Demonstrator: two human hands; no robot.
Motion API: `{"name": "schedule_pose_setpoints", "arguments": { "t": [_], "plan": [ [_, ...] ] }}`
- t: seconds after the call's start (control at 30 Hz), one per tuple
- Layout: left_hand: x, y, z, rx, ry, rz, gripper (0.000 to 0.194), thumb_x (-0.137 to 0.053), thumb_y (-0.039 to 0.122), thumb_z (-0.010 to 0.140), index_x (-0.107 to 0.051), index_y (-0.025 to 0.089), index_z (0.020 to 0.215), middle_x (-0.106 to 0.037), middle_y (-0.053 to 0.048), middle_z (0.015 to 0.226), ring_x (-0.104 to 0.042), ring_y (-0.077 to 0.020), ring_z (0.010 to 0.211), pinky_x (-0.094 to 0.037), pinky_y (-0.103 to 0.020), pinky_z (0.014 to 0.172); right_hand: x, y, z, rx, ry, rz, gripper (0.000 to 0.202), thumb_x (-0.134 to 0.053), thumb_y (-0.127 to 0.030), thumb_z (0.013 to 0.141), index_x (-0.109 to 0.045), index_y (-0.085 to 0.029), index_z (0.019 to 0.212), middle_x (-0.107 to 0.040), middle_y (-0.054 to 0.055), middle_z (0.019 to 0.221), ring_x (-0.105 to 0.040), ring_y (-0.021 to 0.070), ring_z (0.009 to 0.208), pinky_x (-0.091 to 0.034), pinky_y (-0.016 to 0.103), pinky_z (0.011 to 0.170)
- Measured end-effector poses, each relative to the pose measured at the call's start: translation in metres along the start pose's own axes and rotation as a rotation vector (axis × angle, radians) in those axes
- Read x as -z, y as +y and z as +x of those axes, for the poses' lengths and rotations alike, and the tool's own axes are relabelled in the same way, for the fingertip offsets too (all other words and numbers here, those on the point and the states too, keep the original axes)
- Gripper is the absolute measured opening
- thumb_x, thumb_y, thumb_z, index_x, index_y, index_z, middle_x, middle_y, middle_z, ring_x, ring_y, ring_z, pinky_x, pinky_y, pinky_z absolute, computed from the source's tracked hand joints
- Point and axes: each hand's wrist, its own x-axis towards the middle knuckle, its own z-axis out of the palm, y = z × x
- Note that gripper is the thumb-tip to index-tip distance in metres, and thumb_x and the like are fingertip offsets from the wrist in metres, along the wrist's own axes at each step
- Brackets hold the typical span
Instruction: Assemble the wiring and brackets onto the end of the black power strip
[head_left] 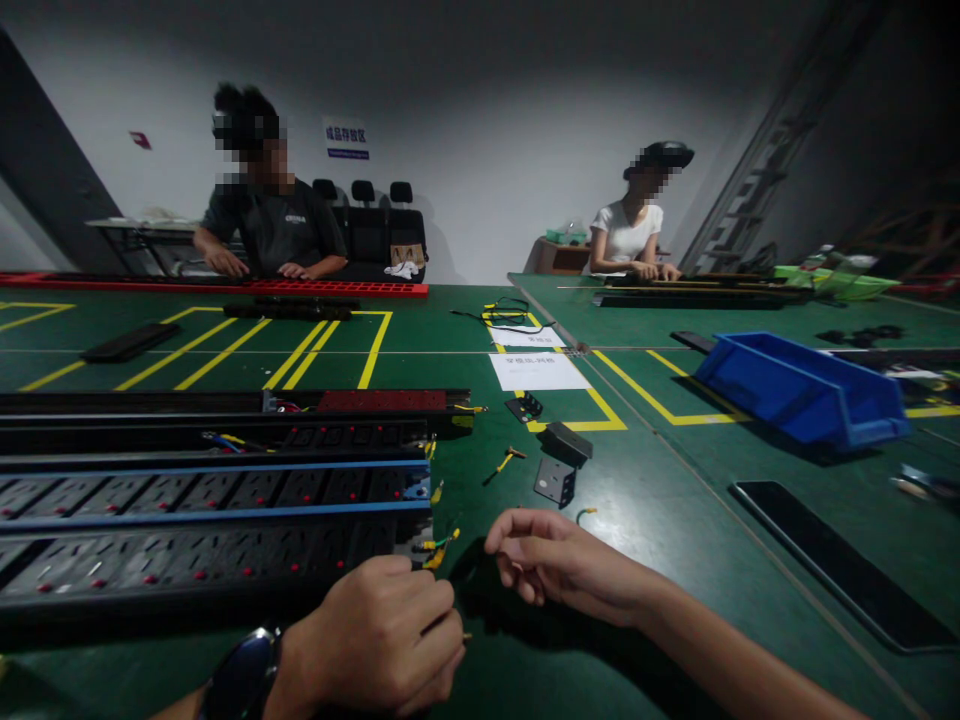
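My left hand [394, 635], with a watch on its wrist, is closed near the front end of the nearest black socket strip [172, 560]; a small tip of something shows by its fingers, too small to name. To its right, my right hand [551, 560] hovers over the table with its fingers loosely curled and apart, nothing visible in them. Yellow-green wire ends [442, 545] stick out of the strip just beyond my left hand. Black brackets [555, 482] and a short yellow wire [506, 462] lie on the green table beyond my right hand.
More strips, one with blue edges [225, 468], lie at the left. A blue bin [802, 390] and a dark phone-like slab [840, 560] are at the right. White paper labels [538, 371] lie mid-table. Two people [274, 225] work across the table.
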Motion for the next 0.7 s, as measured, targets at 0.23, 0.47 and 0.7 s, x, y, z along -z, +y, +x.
{"name": "schedule_pose_setpoints", "arguments": {
  "t": [0.23, 0.47, 0.7],
  "plan": [
    [0.0005, -0.0003, 0.0023, 0.013, 0.028, -0.02, 0.031, -0.049, 0.013, 0.099, -0.053, 0.022, 0.07, -0.053, 0.003, 0.063, -0.04, -0.0145, 0.054, -0.024, -0.036, 0.048, -0.0002, -0.0001, 0.0001, -0.002, 0.001, -0.008, 0.03, -0.088, -0.035, 0.088, -0.073, -0.014, 0.105, -0.073, 0.002, 0.082, -0.063, 0.0056, 0.061, -0.045, 0.016, 0.057],
    [-0.0008, -0.0007, 0.0018, 0.01, 0.024, -0.012, 0.028, -0.052, 0.015, 0.098, -0.051, 0.022, 0.071, -0.051, 0.004, 0.064, -0.041, -0.0141, 0.055, -0.024, -0.035, 0.051, -0.0007, -0.0005, -0.0006, -0.009, 0.013, -0.013, 0.032, -0.088, -0.036, 0.088, -0.072, -0.014, 0.106, -0.073, 0.002, 0.082, -0.063, 0.0054, 0.061, -0.046, 0.016, 0.059],
    [-0.0006, 0.0001, 0.0001, 0.015, 0.006, -0.024, 0.027, -0.052, 0.015, 0.097, -0.051, 0.022, 0.071, -0.052, 0.004, 0.064, -0.04, -0.0143, 0.055, -0.022, -0.036, 0.052, 0.0, 0.0009, 0.0004, -0.004, 0.007, 0.009, 0.032, -0.089, -0.034, 0.086, -0.073, -0.014, 0.104, -0.073, 0.002, 0.08, -0.063, 0.0052, 0.059, -0.046, 0.015, 0.056]
  ]
}}
